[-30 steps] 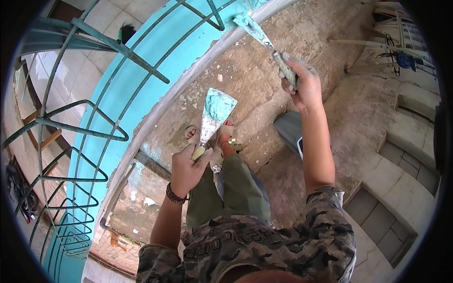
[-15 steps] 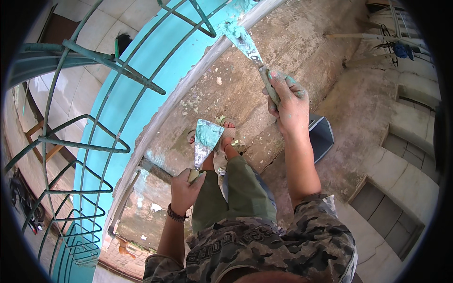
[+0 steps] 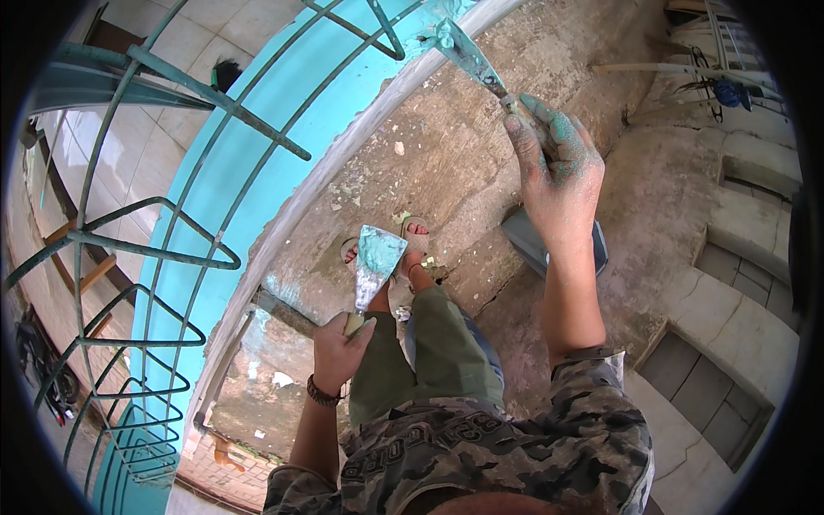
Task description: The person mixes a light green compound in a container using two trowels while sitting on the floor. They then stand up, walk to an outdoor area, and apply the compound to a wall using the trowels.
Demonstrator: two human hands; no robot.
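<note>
On the left, a green metal grille (image 3: 257, 128) is crossing a turquoise wall (image 3: 330, 112), the closed left hand (image 3: 336, 352) is holding a paste-smeared putty knife (image 3: 371, 279) near, and the closed right hand (image 3: 566, 176) is gripping a narrower putty knife (image 3: 477, 65) far.

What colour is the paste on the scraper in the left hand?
The paste is turquoise, showing best in the head view.

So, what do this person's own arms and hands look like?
Both hands are ungloved. The left hand has a dark, beaded-looking bracelet at its wrist; the right hand has none, but turquoise smears mark its fingers. The short sleeves are camouflage-patterned in greys, browns and black.
</note>
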